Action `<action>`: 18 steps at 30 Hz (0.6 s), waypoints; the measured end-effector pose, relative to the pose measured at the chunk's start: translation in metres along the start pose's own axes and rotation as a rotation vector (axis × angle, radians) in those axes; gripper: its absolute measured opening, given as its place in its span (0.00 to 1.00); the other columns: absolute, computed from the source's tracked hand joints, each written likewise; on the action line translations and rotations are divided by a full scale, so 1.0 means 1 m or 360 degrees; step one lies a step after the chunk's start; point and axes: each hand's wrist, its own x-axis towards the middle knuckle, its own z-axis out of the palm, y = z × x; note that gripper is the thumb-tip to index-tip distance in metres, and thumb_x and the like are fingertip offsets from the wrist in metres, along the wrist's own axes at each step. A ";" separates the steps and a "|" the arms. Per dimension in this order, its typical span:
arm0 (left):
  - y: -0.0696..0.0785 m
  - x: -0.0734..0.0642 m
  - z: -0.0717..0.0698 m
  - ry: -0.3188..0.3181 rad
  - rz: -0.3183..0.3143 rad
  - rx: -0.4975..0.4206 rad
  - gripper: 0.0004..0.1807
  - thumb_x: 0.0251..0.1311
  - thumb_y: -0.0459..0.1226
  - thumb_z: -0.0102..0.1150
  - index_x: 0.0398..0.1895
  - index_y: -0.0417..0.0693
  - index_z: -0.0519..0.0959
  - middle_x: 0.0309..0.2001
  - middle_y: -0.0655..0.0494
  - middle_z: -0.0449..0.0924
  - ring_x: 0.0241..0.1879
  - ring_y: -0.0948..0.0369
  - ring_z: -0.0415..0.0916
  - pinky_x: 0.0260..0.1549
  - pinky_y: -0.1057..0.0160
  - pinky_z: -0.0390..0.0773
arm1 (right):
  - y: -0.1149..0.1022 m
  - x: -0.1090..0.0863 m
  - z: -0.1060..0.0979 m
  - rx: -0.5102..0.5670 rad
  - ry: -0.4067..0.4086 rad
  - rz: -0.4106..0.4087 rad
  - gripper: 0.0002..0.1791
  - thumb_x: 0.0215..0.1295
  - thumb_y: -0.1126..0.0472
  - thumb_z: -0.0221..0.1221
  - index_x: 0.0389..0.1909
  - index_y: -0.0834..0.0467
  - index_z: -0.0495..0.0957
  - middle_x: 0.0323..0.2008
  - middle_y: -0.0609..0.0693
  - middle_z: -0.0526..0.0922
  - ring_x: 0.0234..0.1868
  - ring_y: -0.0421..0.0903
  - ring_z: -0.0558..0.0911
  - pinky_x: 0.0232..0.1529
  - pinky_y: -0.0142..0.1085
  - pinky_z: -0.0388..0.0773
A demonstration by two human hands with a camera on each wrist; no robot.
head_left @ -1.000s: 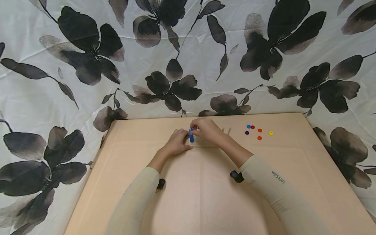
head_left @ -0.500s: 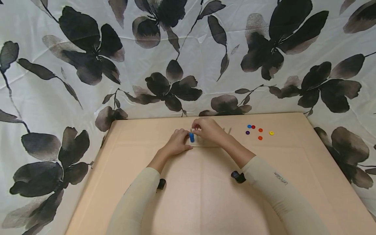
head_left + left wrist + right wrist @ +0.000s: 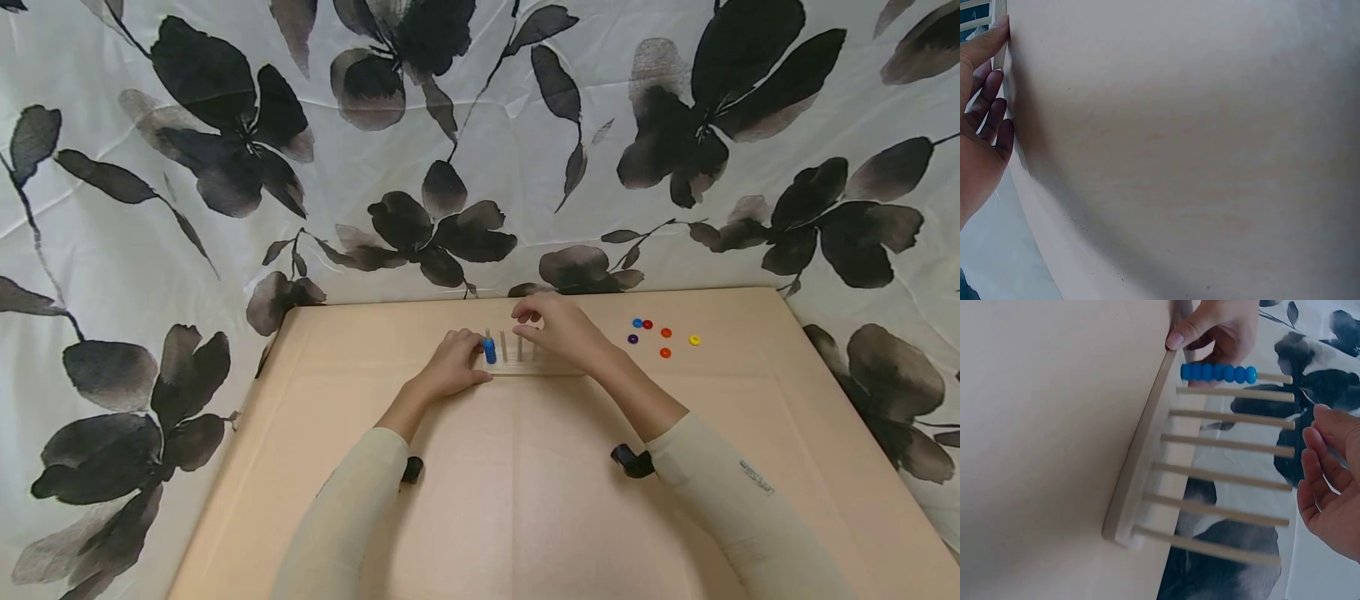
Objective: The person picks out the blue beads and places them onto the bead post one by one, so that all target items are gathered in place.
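A wooden peg rack (image 3: 528, 373) stands near the far side of the table, a row of upright pegs (image 3: 1229, 445) along its base. Blue beads (image 3: 1216, 373) are stacked on the leftmost peg, whose tip stays bare above them. My left hand (image 3: 450, 364) grips that end of the rack, thumb (image 3: 1175, 340) on the base's front edge and fingers behind. Over the middle pegs, my right hand (image 3: 566, 333) hovers with loosely bent fingers and nothing in them. In the right wrist view its fingertips (image 3: 1319, 412) are just beyond the peg tips.
Right of the rack lie several loose beads: a blue one (image 3: 637, 323), a red one (image 3: 648, 325), a purple one (image 3: 633, 339), a yellow one (image 3: 695, 340) and two orange ones, one nearer me (image 3: 665, 353). A floral cloth (image 3: 450, 125) hangs behind the table (image 3: 465, 467).
A blue bead at the top of the leftmost peg has gone down onto the stack. My right hand has let go and moved right, uncovering more pegs. My left hand stays put.
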 end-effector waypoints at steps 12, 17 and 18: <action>0.000 0.004 0.001 -0.0030 -0.0051 -0.0018 0.33 0.58 0.47 0.76 0.61 0.40 0.76 0.52 0.51 0.77 0.56 0.52 0.67 0.62 0.53 0.68 | 0.032 -0.029 -0.035 0.0016 0.0193 -0.0059 0.13 0.67 0.59 0.69 0.50 0.58 0.85 0.45 0.52 0.87 0.48 0.50 0.82 0.46 0.45 0.79; 0.000 0.003 0.001 -0.0022 -0.0044 -0.0021 0.33 0.58 0.46 0.76 0.61 0.39 0.76 0.53 0.51 0.77 0.57 0.52 0.67 0.63 0.52 0.67 | 0.057 -0.040 -0.043 -0.0029 0.0290 -0.0115 0.14 0.66 0.60 0.69 0.51 0.59 0.85 0.44 0.53 0.86 0.47 0.51 0.82 0.46 0.48 0.78; 0.000 0.003 0.001 -0.0020 -0.0040 -0.0021 0.33 0.58 0.46 0.76 0.61 0.40 0.76 0.53 0.51 0.77 0.57 0.52 0.67 0.63 0.52 0.67 | 0.064 -0.043 -0.045 -0.0035 0.0309 -0.0121 0.15 0.66 0.60 0.69 0.51 0.59 0.84 0.45 0.53 0.86 0.47 0.52 0.82 0.47 0.49 0.78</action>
